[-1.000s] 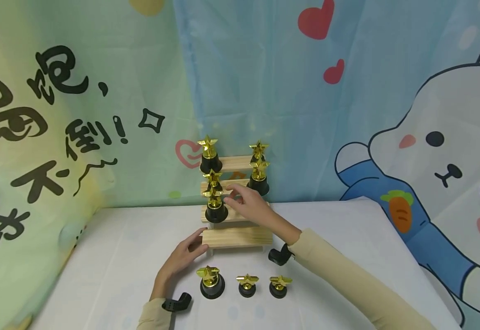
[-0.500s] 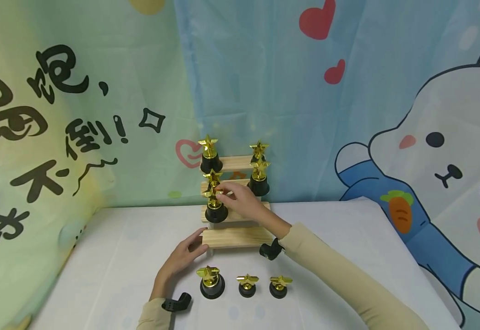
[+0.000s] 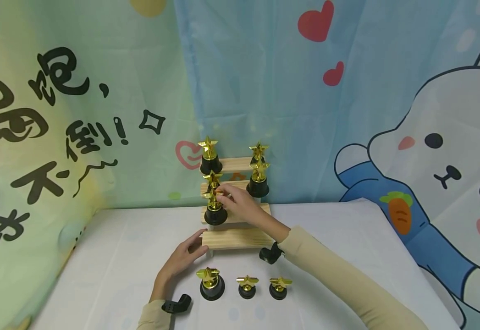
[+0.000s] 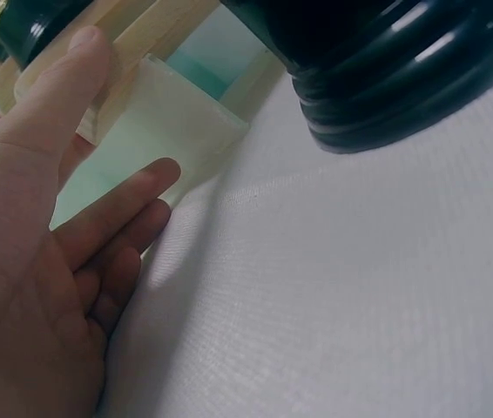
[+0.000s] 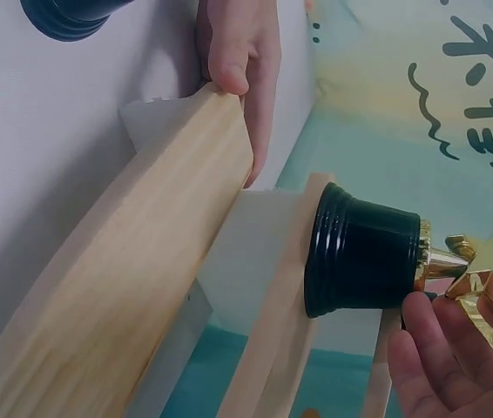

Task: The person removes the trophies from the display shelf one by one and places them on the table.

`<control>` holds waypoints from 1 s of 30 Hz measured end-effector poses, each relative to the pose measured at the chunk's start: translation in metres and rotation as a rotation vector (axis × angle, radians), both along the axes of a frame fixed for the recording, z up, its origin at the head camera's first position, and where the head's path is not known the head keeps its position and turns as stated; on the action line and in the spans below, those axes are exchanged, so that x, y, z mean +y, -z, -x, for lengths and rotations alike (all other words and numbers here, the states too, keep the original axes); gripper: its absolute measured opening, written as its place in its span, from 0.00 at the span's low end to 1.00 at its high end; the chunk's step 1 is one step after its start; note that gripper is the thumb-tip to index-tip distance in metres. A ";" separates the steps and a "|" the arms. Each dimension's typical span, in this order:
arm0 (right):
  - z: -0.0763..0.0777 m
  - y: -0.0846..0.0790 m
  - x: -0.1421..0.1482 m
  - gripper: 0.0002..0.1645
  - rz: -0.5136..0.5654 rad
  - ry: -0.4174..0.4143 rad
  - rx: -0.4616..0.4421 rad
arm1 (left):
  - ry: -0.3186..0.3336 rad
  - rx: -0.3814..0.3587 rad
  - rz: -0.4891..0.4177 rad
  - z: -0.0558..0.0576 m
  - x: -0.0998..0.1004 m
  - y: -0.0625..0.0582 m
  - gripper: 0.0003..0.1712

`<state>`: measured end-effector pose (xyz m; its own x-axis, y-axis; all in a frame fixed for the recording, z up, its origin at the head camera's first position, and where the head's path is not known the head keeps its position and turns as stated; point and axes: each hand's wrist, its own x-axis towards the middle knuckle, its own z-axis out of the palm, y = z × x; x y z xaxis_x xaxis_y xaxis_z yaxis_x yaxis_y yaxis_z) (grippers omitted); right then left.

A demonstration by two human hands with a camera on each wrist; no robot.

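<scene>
A tiered wooden rack (image 3: 237,239) with pale plank shelves stands at mid-table. On its second shelf from the bottom, at the left end, is a star trophy (image 3: 216,217), gold on a black base. My right hand (image 3: 243,203) pinches that trophy by its gold star; the black base (image 5: 364,252) sits upright on the plank in the right wrist view. At the lowest plank's left end, my left hand (image 3: 184,253) holds the corner. Its thumb (image 4: 72,83) lies on the wood, with the lower fingers extended beside a whitish side support (image 4: 172,113).
Several more star trophies occupy the upper shelves, such as one at top left (image 3: 210,160) and one at right (image 3: 258,183). In front of the rack stand a larger trophy (image 3: 212,288) and two smaller ones (image 3: 246,289) on the white-covered table (image 3: 112,275). A printed backdrop hangs behind.
My right hand has moved left from beside the trophy, and its fingers now pinch the star. The left hand stays at the lowest plank's end, and the trophies keep their places.
</scene>
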<state>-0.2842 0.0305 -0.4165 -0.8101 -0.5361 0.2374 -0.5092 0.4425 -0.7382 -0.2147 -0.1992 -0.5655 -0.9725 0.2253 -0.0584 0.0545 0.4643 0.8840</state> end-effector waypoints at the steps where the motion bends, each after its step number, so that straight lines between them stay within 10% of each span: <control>1: 0.000 0.000 0.000 0.19 0.002 0.002 0.008 | 0.000 0.002 -0.001 0.000 0.000 0.000 0.34; 30: -0.058 -0.034 0.060 0.23 -0.011 -0.001 -0.024 | -0.007 0.009 0.013 0.000 0.000 0.001 0.34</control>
<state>-0.2262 0.0904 -0.3830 -0.8147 -0.5395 0.2126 -0.4923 0.4497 -0.7452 -0.2142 -0.1990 -0.5663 -0.9745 0.2181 -0.0520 0.0597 0.4759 0.8775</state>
